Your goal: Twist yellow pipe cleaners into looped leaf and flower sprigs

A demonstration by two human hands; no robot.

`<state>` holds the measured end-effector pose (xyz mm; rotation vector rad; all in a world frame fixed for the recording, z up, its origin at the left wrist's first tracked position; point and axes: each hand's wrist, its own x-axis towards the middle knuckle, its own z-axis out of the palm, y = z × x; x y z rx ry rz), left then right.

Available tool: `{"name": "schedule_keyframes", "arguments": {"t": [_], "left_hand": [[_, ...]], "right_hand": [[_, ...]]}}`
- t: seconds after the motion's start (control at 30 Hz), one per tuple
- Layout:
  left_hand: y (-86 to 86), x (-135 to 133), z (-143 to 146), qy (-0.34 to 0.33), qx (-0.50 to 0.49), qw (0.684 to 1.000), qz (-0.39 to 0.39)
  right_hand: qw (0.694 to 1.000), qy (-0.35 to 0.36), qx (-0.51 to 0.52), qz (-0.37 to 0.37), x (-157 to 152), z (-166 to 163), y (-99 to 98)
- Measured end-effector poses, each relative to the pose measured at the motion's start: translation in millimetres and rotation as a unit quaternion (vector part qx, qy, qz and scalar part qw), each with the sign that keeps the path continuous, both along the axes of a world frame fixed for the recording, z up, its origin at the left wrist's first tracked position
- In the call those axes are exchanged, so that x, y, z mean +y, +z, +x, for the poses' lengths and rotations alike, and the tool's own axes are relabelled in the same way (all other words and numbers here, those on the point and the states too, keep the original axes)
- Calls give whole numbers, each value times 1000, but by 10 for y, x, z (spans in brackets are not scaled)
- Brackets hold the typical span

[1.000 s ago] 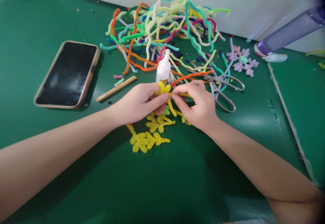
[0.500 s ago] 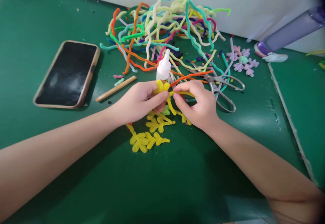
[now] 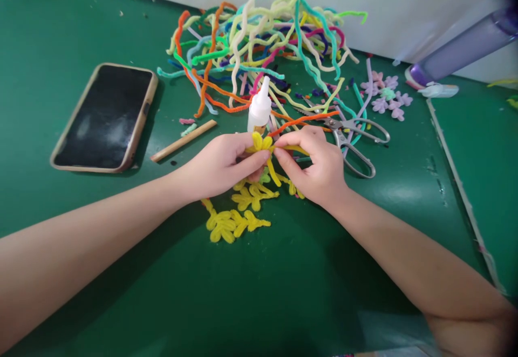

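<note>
Both my hands meet over the green table [image 3: 283,292], pinching one yellow pipe cleaner [image 3: 262,143] bent into small flower loops. My left hand [image 3: 220,162] is closed on the looped end. My right hand [image 3: 315,165] is closed on the straight tail of the same piece. Just below the hands lie finished yellow pipe-cleaner flowers [image 3: 232,223]. A small white glue bottle [image 3: 259,106] stands right behind my fingers.
A tangled heap of coloured pipe cleaners [image 3: 267,44] fills the back. Metal scissors [image 3: 352,138] lie right of my right hand, pastel flowers [image 3: 387,98] beyond. A phone [image 3: 104,116] and a wooden stick [image 3: 184,141] lie left. A purple tube [image 3: 461,49] leans at far right.
My fingers have shifted slightly on the yellow pipe cleaner, working its loops; the view has drifted a little. Nothing else on the table has moved.
</note>
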<state>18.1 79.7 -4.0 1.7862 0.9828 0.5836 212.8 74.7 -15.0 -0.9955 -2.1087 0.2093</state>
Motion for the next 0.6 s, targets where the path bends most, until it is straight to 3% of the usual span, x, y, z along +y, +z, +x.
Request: {"name": "schedule_keyframes", "arguments": {"t": [0.17, 0.4, 0.6], "left_hand": [[9, 4, 1, -14, 3, 1000, 21], [2, 16, -1, 13, -26, 999, -46], [8, 16, -2, 32, -54, 996, -58]], "right_hand": [[1000, 7, 1, 3, 11, 4, -9], [1000, -8, 8, -17, 9, -6, 10], [1000, -5, 23, -18, 14, -4, 8]]}}
